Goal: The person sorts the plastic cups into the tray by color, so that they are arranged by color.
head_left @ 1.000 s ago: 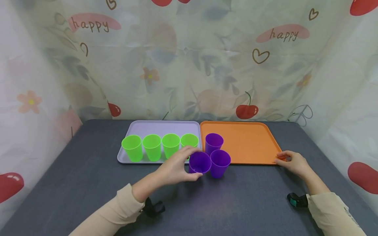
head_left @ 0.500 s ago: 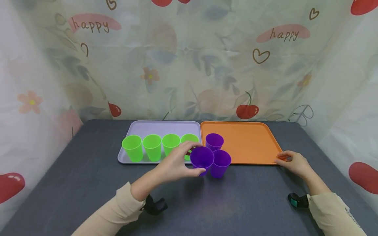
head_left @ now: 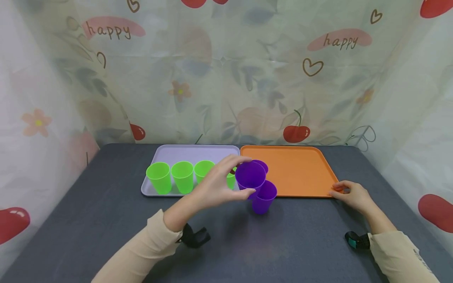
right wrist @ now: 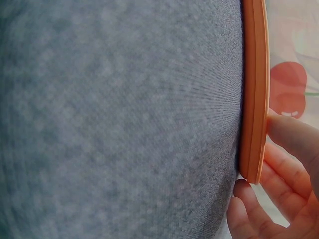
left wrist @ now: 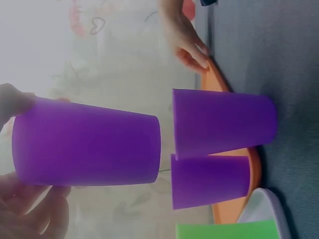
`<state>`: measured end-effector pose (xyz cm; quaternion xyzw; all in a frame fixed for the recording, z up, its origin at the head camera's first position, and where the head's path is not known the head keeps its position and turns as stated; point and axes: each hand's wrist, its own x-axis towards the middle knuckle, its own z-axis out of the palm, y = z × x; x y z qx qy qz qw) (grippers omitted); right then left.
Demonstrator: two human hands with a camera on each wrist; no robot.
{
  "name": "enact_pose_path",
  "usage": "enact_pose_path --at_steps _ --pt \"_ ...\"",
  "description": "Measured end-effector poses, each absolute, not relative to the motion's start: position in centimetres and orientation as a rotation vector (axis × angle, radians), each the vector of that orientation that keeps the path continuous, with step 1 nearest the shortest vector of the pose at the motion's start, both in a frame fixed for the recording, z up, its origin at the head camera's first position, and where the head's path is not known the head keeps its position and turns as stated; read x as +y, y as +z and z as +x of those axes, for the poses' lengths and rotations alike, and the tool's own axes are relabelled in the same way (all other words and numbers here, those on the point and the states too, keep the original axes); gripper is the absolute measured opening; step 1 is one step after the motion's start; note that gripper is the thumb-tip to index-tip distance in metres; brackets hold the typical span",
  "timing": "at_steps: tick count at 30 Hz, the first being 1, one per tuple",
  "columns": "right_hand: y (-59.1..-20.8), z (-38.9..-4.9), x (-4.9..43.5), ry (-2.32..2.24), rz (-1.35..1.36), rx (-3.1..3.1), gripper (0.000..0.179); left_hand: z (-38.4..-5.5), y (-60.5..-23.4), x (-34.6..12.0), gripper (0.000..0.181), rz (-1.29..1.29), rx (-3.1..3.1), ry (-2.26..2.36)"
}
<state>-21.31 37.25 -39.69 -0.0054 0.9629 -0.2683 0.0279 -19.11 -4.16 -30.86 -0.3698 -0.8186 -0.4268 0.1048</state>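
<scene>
My left hand (head_left: 219, 186) grips a purple cup (head_left: 249, 177) by its sides, thumb in front and fingers behind. In the left wrist view the held cup (left wrist: 89, 144) is raised clear of two other purple cups. One of these, the front cup (head_left: 264, 198), stands at the near edge of the orange tray (head_left: 297, 169). The rear cup (head_left: 263, 165) is mostly hidden behind the held one. My right hand (head_left: 354, 196) pinches the tray's near right corner. In the right wrist view, the thumb and fingers (right wrist: 286, 132) lie at the tray's rim.
Left of the orange tray lies a lavender tray (head_left: 194, 151) with several green cups (head_left: 159, 179) in a row, the rightmost partly behind my left hand. Both trays are on a dark grey table (head_left: 283, 243). A patterned curtain (head_left: 223, 90) stands behind and at both sides.
My left hand has lifted the purple cup up and away from me, slightly right, so that it now overlaps the rear purple cup. The right hand has stayed at the tray corner.
</scene>
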Motion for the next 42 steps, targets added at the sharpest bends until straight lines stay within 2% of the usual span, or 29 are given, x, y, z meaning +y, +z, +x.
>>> enact_pose_path --at_steps 31,42 --pt "-39.7 -21.3 37.2 -0.83 -0.005 2.962 0.05 -22.9 -30.1 0.3 0.061 -1.041 -2.392 -1.399" --pt "-39.6 -21.2 37.2 -0.833 -0.002 2.959 0.051 -24.7 -31.3 2.6 0.065 -1.079 -2.56 -1.216"
